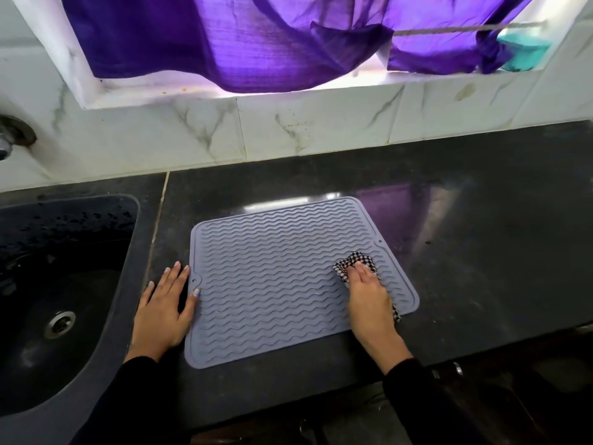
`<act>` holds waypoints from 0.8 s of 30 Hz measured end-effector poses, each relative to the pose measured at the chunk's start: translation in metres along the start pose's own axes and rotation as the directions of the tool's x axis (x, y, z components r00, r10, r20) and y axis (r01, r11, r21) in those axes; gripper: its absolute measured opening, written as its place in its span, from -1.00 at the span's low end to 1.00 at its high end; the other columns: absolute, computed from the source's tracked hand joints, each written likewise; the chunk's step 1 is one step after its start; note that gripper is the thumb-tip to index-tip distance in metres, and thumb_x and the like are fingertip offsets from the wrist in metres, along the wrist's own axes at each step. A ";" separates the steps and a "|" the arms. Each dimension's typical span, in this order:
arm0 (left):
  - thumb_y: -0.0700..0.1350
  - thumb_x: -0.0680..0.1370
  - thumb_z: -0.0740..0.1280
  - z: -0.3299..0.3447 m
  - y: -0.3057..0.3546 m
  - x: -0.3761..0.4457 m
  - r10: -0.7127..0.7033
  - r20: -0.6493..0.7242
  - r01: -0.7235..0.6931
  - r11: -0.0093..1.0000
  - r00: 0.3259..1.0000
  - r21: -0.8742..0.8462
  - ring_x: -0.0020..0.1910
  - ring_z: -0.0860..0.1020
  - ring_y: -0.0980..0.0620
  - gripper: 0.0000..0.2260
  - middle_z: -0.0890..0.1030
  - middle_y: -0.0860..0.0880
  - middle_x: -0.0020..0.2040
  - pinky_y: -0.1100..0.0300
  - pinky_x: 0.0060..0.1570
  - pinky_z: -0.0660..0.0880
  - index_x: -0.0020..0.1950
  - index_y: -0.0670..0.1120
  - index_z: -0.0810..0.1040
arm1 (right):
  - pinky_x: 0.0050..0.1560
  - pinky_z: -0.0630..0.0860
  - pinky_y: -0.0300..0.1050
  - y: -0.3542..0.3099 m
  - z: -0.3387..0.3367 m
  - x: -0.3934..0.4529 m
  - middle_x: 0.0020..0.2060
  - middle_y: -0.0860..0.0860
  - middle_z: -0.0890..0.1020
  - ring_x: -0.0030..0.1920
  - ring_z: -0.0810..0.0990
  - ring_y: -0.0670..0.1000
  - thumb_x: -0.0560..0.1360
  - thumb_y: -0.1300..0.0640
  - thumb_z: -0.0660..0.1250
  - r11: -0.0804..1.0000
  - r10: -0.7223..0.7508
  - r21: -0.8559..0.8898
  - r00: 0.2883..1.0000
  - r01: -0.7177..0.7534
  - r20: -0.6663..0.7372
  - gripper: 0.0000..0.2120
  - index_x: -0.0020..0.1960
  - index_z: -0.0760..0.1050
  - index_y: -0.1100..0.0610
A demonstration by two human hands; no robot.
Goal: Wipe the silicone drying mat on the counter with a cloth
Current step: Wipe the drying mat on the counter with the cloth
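Note:
A grey silicone drying mat (pixel 276 277) with wavy ridges lies flat on the dark counter (pixel 465 252). My right hand (pixel 369 300) presses a black-and-white checked cloth (pixel 351 264) onto the mat's right part, fingers flat on top of it; most of the cloth is hidden under the hand. My left hand (pixel 163 309) rests flat on the counter at the mat's left edge, its thumb tip touching the mat's rim.
A dark sink (pixel 64 284) with a metal drain (pixel 60 322) sits at the left, a tap (pixel 9 139) on the wall above it. A marble-tiled wall runs behind the counter, with a purple curtain (pixel 256 43) over the window ledge. The counter's front edge is near my arms.

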State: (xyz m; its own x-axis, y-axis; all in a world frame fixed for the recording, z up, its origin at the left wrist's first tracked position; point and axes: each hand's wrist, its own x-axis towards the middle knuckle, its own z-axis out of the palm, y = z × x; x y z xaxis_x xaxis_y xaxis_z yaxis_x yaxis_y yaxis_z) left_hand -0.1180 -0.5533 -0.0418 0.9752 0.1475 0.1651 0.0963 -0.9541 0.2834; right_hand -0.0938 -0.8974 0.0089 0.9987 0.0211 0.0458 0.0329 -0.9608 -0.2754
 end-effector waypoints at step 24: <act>0.30 0.47 -0.13 -0.003 0.002 -0.003 -0.015 -0.010 0.014 1.000 1.000 -0.028 0.47 0.11 0.12 -0.33 0.22 0.03 0.49 0.06 0.44 -0.01 0.47 0.00 0.24 | 0.37 0.11 -0.05 0.002 0.037 -0.007 0.21 0.16 0.57 0.24 0.54 0.11 0.35 0.16 0.31 0.995 0.090 0.065 0.976 -0.079 -0.196 -0.52 0.25 0.49 0.27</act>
State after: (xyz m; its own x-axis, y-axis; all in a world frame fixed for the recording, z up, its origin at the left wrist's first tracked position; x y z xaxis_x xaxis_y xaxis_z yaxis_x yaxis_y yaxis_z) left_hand -0.1213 -0.5554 -0.0391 0.9717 0.1639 0.1701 0.1047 -0.9443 0.3119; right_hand -0.0996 -0.8896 -0.0277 0.9707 -0.1205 0.2081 -0.0439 -0.9395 -0.3396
